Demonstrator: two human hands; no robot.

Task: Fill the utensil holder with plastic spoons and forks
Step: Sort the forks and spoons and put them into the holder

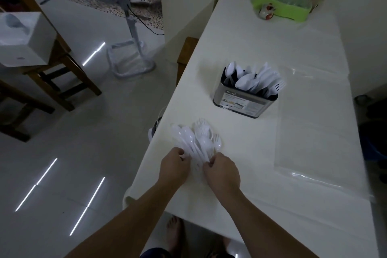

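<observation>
While both hands (pixel 199 167) pinch handles, the cutlery pile (pixel 196 140) fans beyond them.

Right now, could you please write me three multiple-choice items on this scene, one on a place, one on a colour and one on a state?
1. Where does the utensil holder stand relative to the loose pile of spoons and forks?
A. Farther from the person along the table
B. On the floor
C. Under the pile

2. What colour is the tray at the table's far end?
A. Red
B. Green
C. Black

3. What are the left hand and right hand doing?
A. Hanging idle
B. Lifting the holder
C. Gripping the pile's handle ends

Answers: 1 A, the holder sits beyond the pile; 2 B, the tray is bright green; 3 C, both hands' fingers curl round the handles.
</observation>
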